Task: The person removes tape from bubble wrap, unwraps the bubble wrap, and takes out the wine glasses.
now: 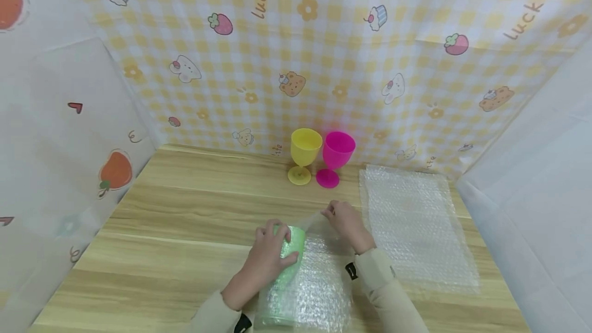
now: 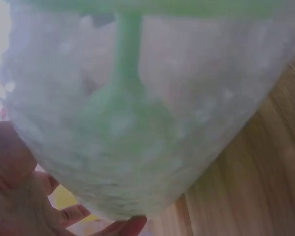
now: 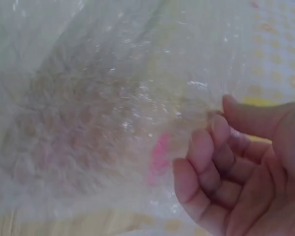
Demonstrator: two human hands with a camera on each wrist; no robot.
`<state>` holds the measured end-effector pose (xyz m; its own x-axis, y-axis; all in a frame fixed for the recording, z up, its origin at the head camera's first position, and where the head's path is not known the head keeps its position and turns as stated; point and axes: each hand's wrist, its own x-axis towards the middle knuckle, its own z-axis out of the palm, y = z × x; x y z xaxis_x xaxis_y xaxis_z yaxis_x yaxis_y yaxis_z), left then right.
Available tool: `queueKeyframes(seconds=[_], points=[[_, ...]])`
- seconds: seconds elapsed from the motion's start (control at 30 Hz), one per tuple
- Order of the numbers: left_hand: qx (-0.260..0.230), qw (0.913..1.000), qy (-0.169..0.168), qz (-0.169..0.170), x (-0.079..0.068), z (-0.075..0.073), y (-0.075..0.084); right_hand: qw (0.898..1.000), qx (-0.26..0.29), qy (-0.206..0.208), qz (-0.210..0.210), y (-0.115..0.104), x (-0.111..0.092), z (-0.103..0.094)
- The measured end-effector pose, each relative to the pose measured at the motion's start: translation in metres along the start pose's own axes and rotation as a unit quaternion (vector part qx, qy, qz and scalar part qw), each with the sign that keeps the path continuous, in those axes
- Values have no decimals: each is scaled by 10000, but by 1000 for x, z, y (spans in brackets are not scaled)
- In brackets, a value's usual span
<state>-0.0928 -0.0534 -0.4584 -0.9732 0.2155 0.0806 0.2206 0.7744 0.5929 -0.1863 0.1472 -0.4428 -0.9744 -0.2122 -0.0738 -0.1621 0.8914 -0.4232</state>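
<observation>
A green goblet (image 1: 297, 243) lies on its side on the table, with clear bubble wrap (image 1: 324, 284) around it and spread to its right. Fingers and thumb of my left hand (image 1: 268, 253) curl over the goblet's bowl end through the wrap. In the left wrist view the goblet's stem (image 2: 128, 54) shows through the plastic, and my left fingers (image 2: 73, 214) reach round the wrapped end. My right hand (image 1: 348, 225) pinches the wrap's far edge between thumb and fingertips and holds it raised. Up close, the lifted bubble wrap (image 3: 98, 113) spreads away from the right fingertips.
Upright behind the hands stand a yellow goblet (image 1: 305, 148) and a magenta goblet (image 1: 338, 150), side by side near the back curtain (image 1: 319, 60). More bubble wrap sheets (image 1: 416, 225) lie flat at the right. Wood-grain tabletop (image 1: 185, 209) extends to the left.
</observation>
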Motion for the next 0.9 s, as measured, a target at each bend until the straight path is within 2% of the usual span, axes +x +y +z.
queueKeyframes(seconds=[0.13,0.27,0.37,0.53,0.7,0.8,0.9], points=[[-516,9980,-315,-181,-1,-7,-5,9996,26,-46,276,7,8,5],[-905,9945,-436,-297,-1,-12,-12,9980,-14,-423,472,13,14,9],[-1087,9926,-423,-337,-2,-15,-17,9969,-61,-616,477,17,18,13],[-1312,9901,-389,-306,-2,-17,-21,9961,57,-688,554,23,25,21],[-1470,9885,-282,-211,-1,-18,-24,9947,-4,-795,646,20,34,22],[-1665,9855,-253,-225,-1,-18,-28,9925,130,-969,734,12,30,19],[-1963,9797,-311,-265,-3,-19,-33,9883,462,-1225,782,3,13,16]])
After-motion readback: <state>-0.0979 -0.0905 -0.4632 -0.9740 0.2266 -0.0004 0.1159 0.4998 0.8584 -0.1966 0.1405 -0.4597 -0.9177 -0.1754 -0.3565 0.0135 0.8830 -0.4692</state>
